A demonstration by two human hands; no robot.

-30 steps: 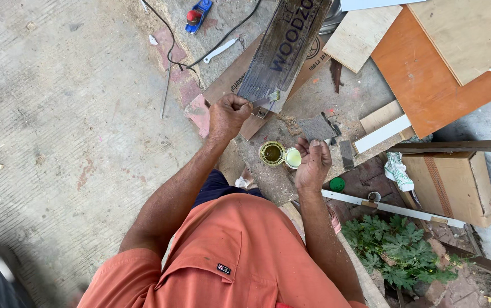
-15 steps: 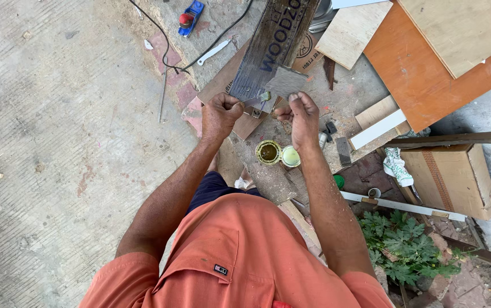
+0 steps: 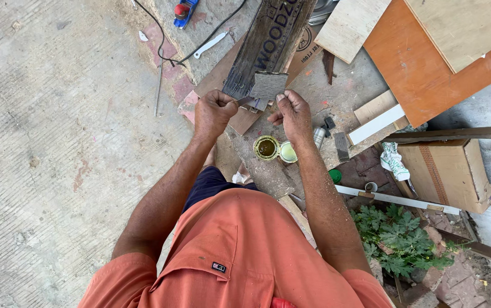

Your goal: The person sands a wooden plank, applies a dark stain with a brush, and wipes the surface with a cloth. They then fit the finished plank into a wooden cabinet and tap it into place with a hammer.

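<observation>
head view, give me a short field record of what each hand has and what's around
left hand: left hand closed on the handle of a scraper with a flat grey blade
right hand: right hand open, fingertips at the blade's lower edge
below hands: small open round tin of yellow-green liquid, its lid beside it
behind blade: dark weathered wooden plank
right side: orange board, cardboard box

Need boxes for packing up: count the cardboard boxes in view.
1: a cardboard box at the right, beside the white cloth. Others may be hidden under the boards.
</observation>
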